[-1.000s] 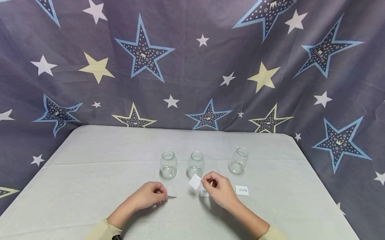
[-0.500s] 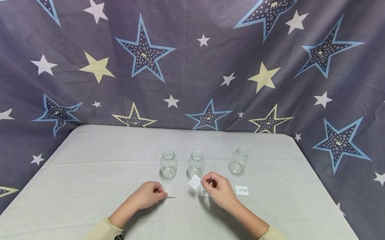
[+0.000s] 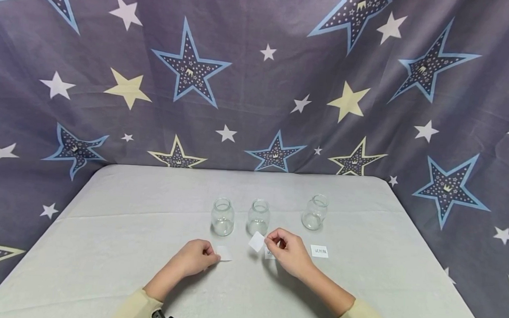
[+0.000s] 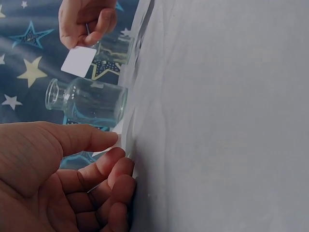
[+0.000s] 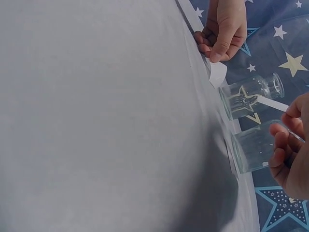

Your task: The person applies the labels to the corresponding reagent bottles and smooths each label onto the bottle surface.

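Between thumb and finger, my left hand [image 3: 195, 258] pinches the corner of a small white paper label [image 3: 225, 253], low over the tabletop. In the right wrist view that label [image 5: 218, 73] looks bent. My right hand [image 3: 291, 250] pinches a second white label [image 3: 257, 241] by its edge, raised in front of the middle glass jar [image 3: 258, 218]. No writing shows on its visible face in the left wrist view. Partly behind my right hand lies a label with handwriting [image 3: 269, 253]. Another handwritten label [image 3: 319, 251] lies flat to its right.
An open glass jar [image 3: 223, 218] stands left of the middle one, and a third glass jar [image 3: 314, 213] stands farther right. A pale cloth covers the table [image 3: 128, 210]. Behind its back edge hangs a star-patterned curtain [image 3: 240, 96].
The label in my left hand has tilted from nearly edge-on so that its face shows. My right hand and its label stay almost still. The jars have not moved.
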`<state>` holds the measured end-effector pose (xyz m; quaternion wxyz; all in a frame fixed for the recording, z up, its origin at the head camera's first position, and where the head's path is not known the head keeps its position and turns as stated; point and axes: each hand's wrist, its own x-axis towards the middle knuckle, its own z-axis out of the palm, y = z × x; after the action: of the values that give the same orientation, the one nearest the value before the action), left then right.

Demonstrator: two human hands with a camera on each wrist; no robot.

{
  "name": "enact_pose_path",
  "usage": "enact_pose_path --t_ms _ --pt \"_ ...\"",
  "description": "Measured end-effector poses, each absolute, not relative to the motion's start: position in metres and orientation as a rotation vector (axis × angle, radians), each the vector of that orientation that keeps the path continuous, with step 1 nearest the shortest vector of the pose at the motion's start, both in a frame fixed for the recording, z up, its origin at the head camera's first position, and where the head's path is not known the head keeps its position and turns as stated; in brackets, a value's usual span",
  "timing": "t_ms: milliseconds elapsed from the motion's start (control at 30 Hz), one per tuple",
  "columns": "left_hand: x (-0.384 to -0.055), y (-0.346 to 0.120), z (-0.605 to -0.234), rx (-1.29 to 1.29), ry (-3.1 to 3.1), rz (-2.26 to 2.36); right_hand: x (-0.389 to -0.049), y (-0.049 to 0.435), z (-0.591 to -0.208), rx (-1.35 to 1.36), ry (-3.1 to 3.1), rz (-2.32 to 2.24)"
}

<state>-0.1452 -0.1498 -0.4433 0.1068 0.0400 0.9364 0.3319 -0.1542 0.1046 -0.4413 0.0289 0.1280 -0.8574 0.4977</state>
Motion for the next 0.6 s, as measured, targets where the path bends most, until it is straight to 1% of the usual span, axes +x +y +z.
enact_pose_path --t_ms 600 --pt "-0.1452 -0.1563 -0.4379 0.122 2.739 1.047 -0.1550 0.1011 -0.4436 0.420 -2.626 1.520"
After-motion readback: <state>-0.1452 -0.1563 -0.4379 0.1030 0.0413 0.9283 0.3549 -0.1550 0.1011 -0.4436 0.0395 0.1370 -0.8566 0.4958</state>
